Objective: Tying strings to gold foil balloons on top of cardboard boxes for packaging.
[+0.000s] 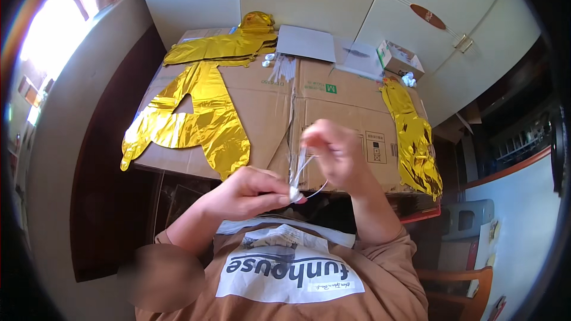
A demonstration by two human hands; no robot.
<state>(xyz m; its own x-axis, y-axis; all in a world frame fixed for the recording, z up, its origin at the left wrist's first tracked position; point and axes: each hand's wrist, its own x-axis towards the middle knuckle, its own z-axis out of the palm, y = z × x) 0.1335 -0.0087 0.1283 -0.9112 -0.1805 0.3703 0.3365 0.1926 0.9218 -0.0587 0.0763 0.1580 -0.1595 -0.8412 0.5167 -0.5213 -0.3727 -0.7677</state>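
Observation:
My left hand (253, 193) is closed, with thumb and fingers pinching a small white bundle (295, 194) in front of my chest. Thin white string (303, 169) runs up from the bundle to my right hand (338, 150), and one loop curves out to the side below that hand. The right fingers are drawn together around the string's upper end. Both hands are above the near edge of the cardboard-covered table. Flat gold foil, shaped like the letter A, is a balloon (217, 98) lying to the left of my hands.
Folded gold foil balloons (220, 47) lie at the far left, another gold balloon (410, 137) along the right edge. White straws (284, 70), small white rolls (269, 57), a pale flat board (306, 43) and an open box (410, 62) are along the back. Cabinets (315, 0) stand behind.

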